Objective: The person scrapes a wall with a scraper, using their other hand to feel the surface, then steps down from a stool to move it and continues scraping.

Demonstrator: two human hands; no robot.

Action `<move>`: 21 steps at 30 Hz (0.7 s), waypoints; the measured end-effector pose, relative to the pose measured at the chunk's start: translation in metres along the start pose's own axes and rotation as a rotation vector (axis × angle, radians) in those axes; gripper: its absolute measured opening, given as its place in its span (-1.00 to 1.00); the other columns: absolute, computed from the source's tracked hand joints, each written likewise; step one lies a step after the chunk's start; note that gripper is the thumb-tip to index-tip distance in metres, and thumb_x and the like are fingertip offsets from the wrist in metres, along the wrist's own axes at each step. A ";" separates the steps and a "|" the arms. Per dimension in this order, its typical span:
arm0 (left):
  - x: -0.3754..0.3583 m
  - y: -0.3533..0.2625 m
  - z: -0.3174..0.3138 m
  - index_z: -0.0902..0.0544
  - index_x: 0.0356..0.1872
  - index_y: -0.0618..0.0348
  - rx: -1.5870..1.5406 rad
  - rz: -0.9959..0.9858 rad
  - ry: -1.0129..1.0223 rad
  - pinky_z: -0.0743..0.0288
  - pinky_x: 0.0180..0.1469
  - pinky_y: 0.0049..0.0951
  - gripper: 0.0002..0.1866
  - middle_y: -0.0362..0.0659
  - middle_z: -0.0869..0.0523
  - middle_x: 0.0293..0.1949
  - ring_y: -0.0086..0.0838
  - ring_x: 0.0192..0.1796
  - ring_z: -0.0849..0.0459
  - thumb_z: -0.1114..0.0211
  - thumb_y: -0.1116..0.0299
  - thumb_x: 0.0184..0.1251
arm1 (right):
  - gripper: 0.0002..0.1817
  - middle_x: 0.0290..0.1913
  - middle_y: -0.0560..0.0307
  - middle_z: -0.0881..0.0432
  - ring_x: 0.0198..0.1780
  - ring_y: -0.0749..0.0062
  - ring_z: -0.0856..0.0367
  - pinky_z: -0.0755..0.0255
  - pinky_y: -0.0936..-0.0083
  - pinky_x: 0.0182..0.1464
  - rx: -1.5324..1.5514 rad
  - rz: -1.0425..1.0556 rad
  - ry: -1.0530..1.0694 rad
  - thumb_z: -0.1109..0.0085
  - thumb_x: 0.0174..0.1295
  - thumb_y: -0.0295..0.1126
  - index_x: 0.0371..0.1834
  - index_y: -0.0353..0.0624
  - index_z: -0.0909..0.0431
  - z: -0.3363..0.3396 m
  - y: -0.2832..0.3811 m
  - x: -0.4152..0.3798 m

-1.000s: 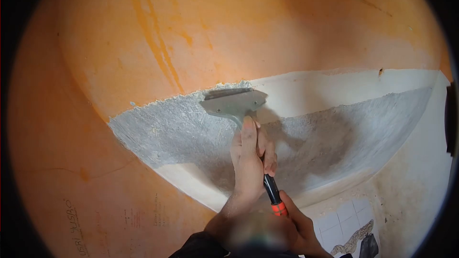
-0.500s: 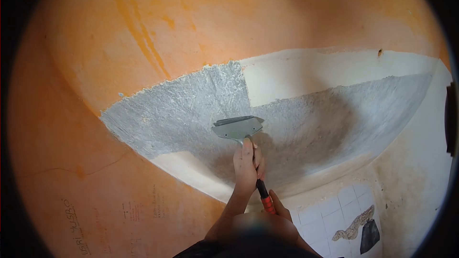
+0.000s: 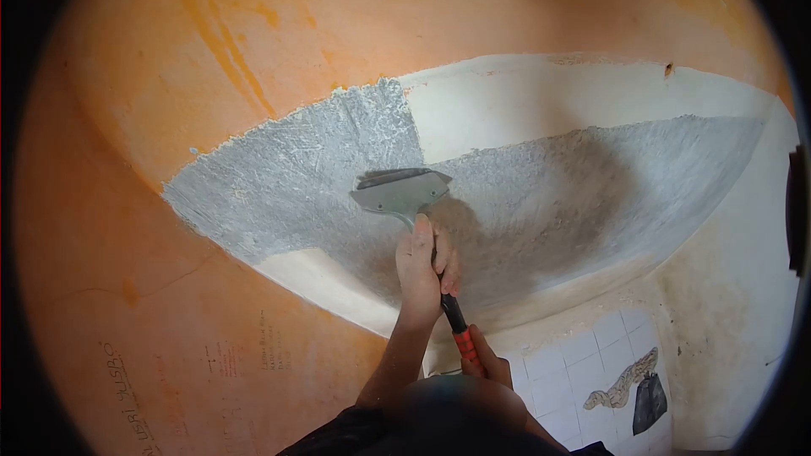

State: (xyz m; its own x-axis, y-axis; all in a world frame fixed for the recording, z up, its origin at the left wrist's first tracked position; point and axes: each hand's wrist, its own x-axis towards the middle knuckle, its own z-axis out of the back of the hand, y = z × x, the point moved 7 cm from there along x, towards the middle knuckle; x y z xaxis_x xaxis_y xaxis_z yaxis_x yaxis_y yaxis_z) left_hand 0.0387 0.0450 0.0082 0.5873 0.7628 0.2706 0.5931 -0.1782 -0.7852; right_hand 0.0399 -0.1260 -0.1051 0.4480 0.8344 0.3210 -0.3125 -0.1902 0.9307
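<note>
A long-handled scraper (image 3: 401, 192) with a wide grey head and a black, red-banded handle lies against the grey scraped wall patch (image 3: 541, 211). My left hand (image 3: 422, 262) is wrapped round the upper handle, its thumb pointing up toward the head. Lower down, my right hand (image 3: 492, 356) closes on the handle beside the red grip (image 3: 467, 346); part of this hand is hidden. The blade edge sits just below the corner of a white-coated strip (image 3: 498, 110).
Orange painted wall (image 3: 405, 8) surrounds the patch above and at left, with handwriting (image 3: 131, 397) low on it. White tiles (image 3: 583, 371) lie below right, with a dark bag-like object (image 3: 650, 404) and a mottled twisted strip (image 3: 621, 382). A pale stained wall (image 3: 718, 329) stands right.
The whole view has shifted, so the wall appears higher and slightly left. The scraper head has moved up a little toward the white strip. Both hands keep hold of the handle.
</note>
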 end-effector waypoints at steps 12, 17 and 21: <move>-0.001 0.007 0.004 -0.34 -0.30 0.08 -0.069 0.035 0.015 -0.12 -0.83 -0.60 -0.60 -0.35 -0.22 -0.69 -0.66 -0.82 -0.15 0.12 -0.04 0.59 | -0.43 -0.58 0.08 -0.54 -0.61 0.52 -0.49 -0.37 0.54 -0.49 0.107 -0.120 -0.053 -0.12 0.34 -0.44 0.43 -0.21 -0.30 0.001 -0.009 -0.001; 0.007 -0.004 -0.004 -0.33 -0.31 0.05 -0.107 -0.031 0.096 -0.10 -0.83 -0.59 -0.61 -0.35 -0.22 -0.69 -0.65 -0.83 -0.15 0.11 -0.04 0.59 | -0.43 -0.59 0.06 -0.58 -0.62 0.44 -0.55 -0.41 0.51 -0.48 0.035 -0.119 -0.058 -0.14 0.33 -0.44 0.42 -0.18 -0.32 0.005 0.007 0.009; 0.003 0.003 -0.001 -0.35 -0.27 0.03 -0.099 0.047 0.051 -0.09 -0.83 -0.58 -0.63 -0.36 -0.22 -0.69 -0.65 -0.82 -0.15 0.12 -0.04 0.59 | -0.43 -0.59 0.05 -0.58 -0.61 0.41 -0.57 -0.42 0.51 -0.48 0.030 -0.127 -0.061 -0.14 0.33 -0.44 0.43 -0.18 -0.32 0.006 0.005 0.001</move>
State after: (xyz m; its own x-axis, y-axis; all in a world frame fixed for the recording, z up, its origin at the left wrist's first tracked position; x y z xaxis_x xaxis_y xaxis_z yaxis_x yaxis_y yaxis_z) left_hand 0.0429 0.0464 0.0068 0.6417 0.7199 0.2645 0.6142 -0.2759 -0.7394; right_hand 0.0442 -0.1294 -0.0990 0.5326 0.8200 0.2096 -0.2251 -0.1015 0.9690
